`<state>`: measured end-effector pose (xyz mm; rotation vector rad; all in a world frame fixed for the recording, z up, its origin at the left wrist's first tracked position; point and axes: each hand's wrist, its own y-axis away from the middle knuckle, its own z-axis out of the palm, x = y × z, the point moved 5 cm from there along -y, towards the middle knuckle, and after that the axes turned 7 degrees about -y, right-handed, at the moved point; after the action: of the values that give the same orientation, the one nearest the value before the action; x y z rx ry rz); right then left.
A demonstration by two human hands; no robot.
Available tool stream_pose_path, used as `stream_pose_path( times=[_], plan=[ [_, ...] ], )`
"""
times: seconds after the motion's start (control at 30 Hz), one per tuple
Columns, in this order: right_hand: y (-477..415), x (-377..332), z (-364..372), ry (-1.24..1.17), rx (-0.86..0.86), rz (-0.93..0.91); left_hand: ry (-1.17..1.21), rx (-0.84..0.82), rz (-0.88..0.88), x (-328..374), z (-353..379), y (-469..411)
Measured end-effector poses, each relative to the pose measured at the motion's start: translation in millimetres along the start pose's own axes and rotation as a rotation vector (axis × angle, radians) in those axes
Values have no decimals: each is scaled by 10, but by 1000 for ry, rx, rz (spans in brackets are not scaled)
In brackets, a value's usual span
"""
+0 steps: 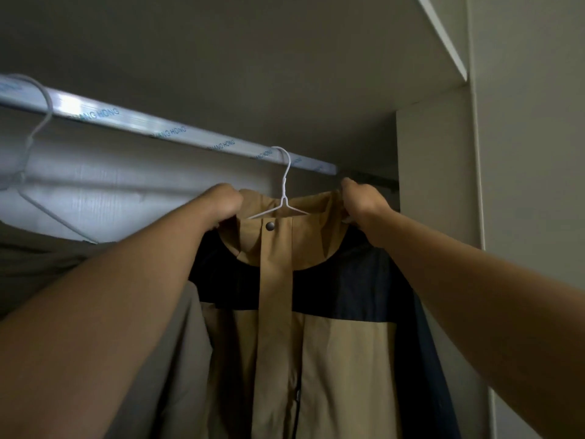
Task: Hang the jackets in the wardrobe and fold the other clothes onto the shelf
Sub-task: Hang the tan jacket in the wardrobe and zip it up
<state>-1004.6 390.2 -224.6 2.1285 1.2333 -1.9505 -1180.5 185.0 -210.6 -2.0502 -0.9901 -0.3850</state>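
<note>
While its white wire hanger point(285, 185) hooks over the wardrobe rail point(158, 128), the tan and navy jacket point(285, 343) hangs front-on, the top snap of its collar closed. The left hand point(223, 202) grips the collar's left edge and the right hand point(361, 201) its right edge, the fingers of both clamped on the fabric. Further left along the rail, a second hanger point(34, 128) carries a grey garment point(38, 264); a white side panel point(433, 172) stands just right of the jacket.
</note>
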Motion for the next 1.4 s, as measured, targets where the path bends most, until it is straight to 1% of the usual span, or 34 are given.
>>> stream_pose_path(
  times=[0.07, 0.1, 0.13, 0.2, 0.27, 0.33, 0.4, 0.5, 0.57, 0.6, 0.7, 0.73, 0.77, 0.83, 0.9, 1.0, 1.07, 1.1, 1.13, 1.17, 1.23, 1.3, 1.37, 1.4],
  plan=[
    [-32, -39, 27, -86, -31, 67, 257, 6, -58, 123, -39, 7],
    [-38, -42, 48, -105, -57, 98, 326, -32, -73, 171, -42, 36],
    [-38, -42, 58, -102, -74, 120, 335, -85, -84, 204, -35, 65],
    [-71, -62, 79, -57, -90, 126, 206, -143, -93, 221, -34, 56],
    [-121, -119, 102, 35, -79, 103, -12, -105, -84, 221, -81, 32],
    [-192, -215, 81, 77, -32, 19, -177, -60, -79, 216, -144, -7],
    [-213, -271, 27, 131, 16, -33, -278, -57, -89, 202, -202, -41],
    [-208, -274, -36, 383, 95, -64, -430, -60, -102, 176, -298, -68],
    [-189, -276, -19, 406, 128, -78, -515, -60, -104, 195, -331, -30],
    [-185, -278, 8, 396, 123, -75, -517, -86, -111, 200, -309, 6],
    [-167, -242, 94, 327, 33, -9, -430, -290, -164, 210, -152, 156],
    [-145, -239, 115, 327, -4, 8, -414, -336, -174, 218, -123, 204],
    [-135, -250, 125, 353, -27, 14, -392, -348, -178, 224, -112, 220],
    [-133, -285, 118, 418, -31, 6, -360, -321, -175, 239, -164, 218],
    [-117, -329, 85, 410, -45, 18, -296, -279, -190, 208, -228, 175],
    [-151, -361, -80, 193, -61, 53, -145, -210, -261, 97, -348, 107],
    [-170, -367, -206, 55, 2, 158, -69, -178, -311, 28, -417, 83],
    [-107, -370, -238, 9, 26, 242, -42, -175, -330, 12, -428, 84],
    [-85, -361, -256, 1, 49, 276, -26, -180, -342, 9, -424, 96],
    [-86, -364, -247, 34, 65, 252, -14, -183, -346, 16, -412, 109],
    [-109, -364, -209, 55, 55, 128, 11, -209, -350, 32, -372, 152],
    [-150, -330, -184, -50, 23, 28, 54, -273, -376, 23, -341, 227],
    [-119, -241, -217, -70, 63, 8, 122, -370, -420, -52, -304, 335],
    [-79, -162, -236, -11, 107, 16, 170, -424, -437, -101, -282, 392]
  ],
)
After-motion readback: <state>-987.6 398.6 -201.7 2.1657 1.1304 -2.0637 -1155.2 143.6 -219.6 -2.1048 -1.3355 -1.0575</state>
